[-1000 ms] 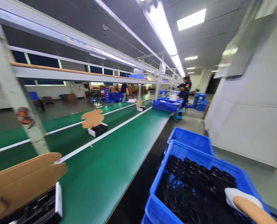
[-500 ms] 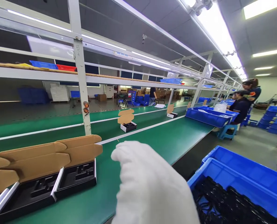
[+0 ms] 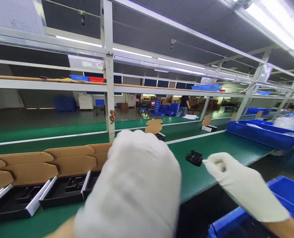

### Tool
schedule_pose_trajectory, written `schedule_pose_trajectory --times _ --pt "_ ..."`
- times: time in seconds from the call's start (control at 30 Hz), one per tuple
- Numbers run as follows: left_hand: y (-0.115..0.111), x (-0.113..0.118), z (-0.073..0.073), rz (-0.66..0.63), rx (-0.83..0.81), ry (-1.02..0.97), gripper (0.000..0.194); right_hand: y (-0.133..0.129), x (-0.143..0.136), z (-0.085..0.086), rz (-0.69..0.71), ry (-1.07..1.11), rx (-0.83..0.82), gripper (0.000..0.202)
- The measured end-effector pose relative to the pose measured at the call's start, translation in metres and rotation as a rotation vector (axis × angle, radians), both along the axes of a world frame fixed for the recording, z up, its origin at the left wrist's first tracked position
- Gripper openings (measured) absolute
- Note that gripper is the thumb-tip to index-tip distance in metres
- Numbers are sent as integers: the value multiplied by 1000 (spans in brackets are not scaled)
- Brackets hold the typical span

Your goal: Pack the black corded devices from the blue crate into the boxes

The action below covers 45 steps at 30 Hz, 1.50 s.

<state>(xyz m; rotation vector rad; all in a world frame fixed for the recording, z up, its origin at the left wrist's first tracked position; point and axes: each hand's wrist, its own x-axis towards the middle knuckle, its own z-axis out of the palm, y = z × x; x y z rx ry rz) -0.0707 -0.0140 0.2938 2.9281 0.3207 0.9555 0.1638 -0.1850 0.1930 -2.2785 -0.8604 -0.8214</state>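
Observation:
My left hand (image 3: 137,185), in a white glove, is raised close to the camera with its fingers curled; nothing shows in it. My right hand (image 3: 238,185), also gloved, pinches a small black part (image 3: 194,157) at its fingertips above the green belt (image 3: 206,145). Open cardboard boxes with black moulded trays (image 3: 64,190) stand in a row on the belt at the lower left, partly hidden behind my left hand.
A white post (image 3: 109,76) and shelf rails run above the belt. More open boxes (image 3: 154,127) sit farther along it. A long blue bin (image 3: 261,134) lies at the right, and another blue bin (image 3: 280,195) is beside me. A person (image 3: 185,105) stands far off.
My view has swung left from the blue bin of black parts to the belt. My right hand has come up out of the bin holding a black part, and my left hand has risen.

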Motion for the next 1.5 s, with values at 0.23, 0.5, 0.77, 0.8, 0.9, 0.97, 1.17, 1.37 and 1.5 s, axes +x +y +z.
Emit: schedule_pose_trajectory --times 0.23,0.5,0.77,0.8,0.9,0.97,1.17,1.37,1.5 --pt "67 42 -106 -315 -1303 -68 61 111 -61 -19 499 60 76 22" --pt "109 29 -193 -304 -1858 -682 55 265 -30 -5 890 74 -174 32" --pt "141 19 -216 -110 -1860 -756 60 413 31 35 669 -168 243 34" --pt "141 18 -216 -125 -1866 -727 58 415 29 36 654 -224 215 29" --pt "142 16 -211 -247 -1912 -679 50 406 22 42 636 -291 163 21" --pt "142 16 -207 -312 -1959 -731 45 389 12 44 682 -211 197 21" --pt "143 18 -210 -338 -2120 -833 50 285 -51 8 1231 88 -136 10" --pt "126 34 -218 -207 -2277 -684 60 228 -95 -48 1271 280 -483 38" --pt "114 36 -217 -159 -2324 -463 65 220 -93 -52 1251 281 -512 31"
